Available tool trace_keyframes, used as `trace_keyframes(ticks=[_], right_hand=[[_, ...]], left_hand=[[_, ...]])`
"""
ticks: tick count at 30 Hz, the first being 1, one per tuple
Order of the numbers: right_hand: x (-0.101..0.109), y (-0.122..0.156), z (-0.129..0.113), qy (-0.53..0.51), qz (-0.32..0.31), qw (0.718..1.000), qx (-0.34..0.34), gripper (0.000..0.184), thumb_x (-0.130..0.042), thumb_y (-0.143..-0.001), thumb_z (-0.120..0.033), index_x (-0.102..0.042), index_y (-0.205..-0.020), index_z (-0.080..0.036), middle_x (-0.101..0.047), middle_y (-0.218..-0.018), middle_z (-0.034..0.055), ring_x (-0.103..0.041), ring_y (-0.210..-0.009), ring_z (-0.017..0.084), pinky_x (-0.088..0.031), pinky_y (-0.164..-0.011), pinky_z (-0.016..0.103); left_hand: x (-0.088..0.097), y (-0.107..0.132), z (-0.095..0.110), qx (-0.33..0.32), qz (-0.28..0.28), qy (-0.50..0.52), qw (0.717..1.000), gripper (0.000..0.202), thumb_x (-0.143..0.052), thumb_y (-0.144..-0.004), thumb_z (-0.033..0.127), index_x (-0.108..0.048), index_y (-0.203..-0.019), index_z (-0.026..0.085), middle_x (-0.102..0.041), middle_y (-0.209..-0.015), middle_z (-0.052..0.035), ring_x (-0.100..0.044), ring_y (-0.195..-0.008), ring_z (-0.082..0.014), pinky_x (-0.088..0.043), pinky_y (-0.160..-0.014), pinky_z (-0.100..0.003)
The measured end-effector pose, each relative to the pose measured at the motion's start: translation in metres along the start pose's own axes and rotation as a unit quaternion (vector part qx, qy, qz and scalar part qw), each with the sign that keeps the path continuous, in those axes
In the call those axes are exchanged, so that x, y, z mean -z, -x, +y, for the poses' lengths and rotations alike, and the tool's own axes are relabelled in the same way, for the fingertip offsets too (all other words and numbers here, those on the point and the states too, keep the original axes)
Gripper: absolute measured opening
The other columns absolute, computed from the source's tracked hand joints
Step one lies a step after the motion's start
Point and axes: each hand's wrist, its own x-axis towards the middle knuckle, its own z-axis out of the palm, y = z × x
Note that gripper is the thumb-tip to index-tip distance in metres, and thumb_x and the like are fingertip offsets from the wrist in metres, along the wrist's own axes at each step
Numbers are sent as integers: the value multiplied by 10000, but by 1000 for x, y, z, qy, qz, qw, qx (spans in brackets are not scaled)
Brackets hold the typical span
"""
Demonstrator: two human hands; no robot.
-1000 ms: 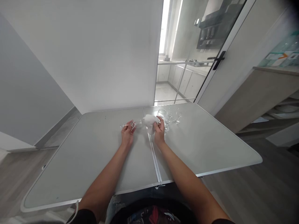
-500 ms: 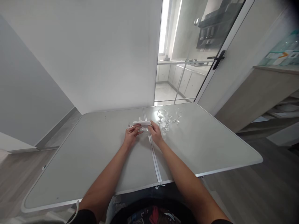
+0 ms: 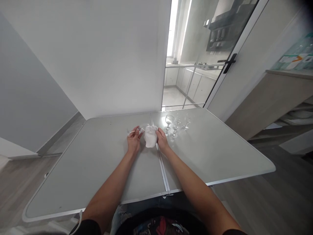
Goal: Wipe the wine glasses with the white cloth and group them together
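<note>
My left hand [image 3: 133,138] is closed around the stem of a clear wine glass [image 3: 141,129], which lies tilted on its side above the table. The foot of this glass points left and its bowl points right. My right hand [image 3: 162,138] grips a white cloth [image 3: 151,137] pressed against the bowl and hanging down over it. The cloth hides much of the bowl. Just beyond my right hand, several stemmed glasses stand upright in a group, among them a larger one [image 3: 169,121] and a smaller one [image 3: 174,132].
The pale table [image 3: 97,169] has a metal seam down its middle and a metal rim. Behind it rise a white wall [image 3: 110,58] and a glass door with a black handle [image 3: 230,62]. To the right, bottled water [image 3: 293,60] sits on a wooden shelf unit [image 3: 264,94].
My left hand has shifted slightly left with the glass. The cloth, earlier a flat strip along the glass, now hangs spread over the bowl towards me. The standing glasses have not moved.
</note>
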Motion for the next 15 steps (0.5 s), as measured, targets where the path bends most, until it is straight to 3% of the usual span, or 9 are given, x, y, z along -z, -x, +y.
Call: trace_keyframes(ticks=[3, 5, 7, 10, 12, 15], right_hand=[[-1, 4, 0, 111, -22, 992, 62, 202, -509, -942, -431, -549, -894, -239, -502, -738, -38, -475, -684, 136, -417, -649, 235], [-2, 7, -1, 167, -40, 980, 105, 199, -462, -980, -412, -569, -1036, -254, -580, -813, -18, -548, -744, 154, -457, -727, 267], [-3, 8, -4, 197, -56, 966, 158, 252, -423, -1003, -385, -551, -1180, -259, -656, -1062, 39, -617, -970, 189, -475, -891, 323], [-2, 7, -10, 236, -91, 935, 249, 274, -413, -1010, -337, -549, -1228, -242, -503, -1467, 95, -453, -1370, 229, -361, -1126, 407], [0, 5, -14, 270, -120, 910, 290, 250, -425, -1004, -308, -583, -1185, -237, -464, -1517, 87, -367, -1444, 233, -274, -1193, 456], [2, 1, -18, 296, -141, 894, 304, 211, -468, -985, -300, -638, -1098, -244, -577, -1408, 78, -430, -1393, 241, -239, -1203, 502]], left_hand=[[0, -1, 0, -16, 8, -16, 1000, 242, -870, -681, 335, -756, -821, 173, -667, -1259, -83, -668, -1033, -196, -564, -943, -396], [0, -1, 0, -28, 15, -31, 999, 255, -870, -679, 345, -761, -817, 160, -679, -1228, -91, -669, -1022, -200, -564, -949, -415], [0, 0, -1, -36, 21, -53, 998, 280, -872, -673, 359, -765, -819, 146, -697, -1180, -101, -675, -1000, -207, -566, -948, -437], [-2, 4, 0, -36, 13, -84, 996, 303, -870, -669, 380, -765, -817, 137, -714, -1134, -111, -685, -973, -217, -576, -919, -451], [-4, 8, 1, -30, -13, -106, 994, 296, -872, -662, 378, -765, -795, 137, -727, -1095, -116, -687, -972, -233, -584, -883, -437], [-7, 12, 4, -23, -66, -143, 987, 297, -888, -638, 341, -783, -838, 149, -748, -1029, -114, -685, -1008, -260, -568, -876, -400]])
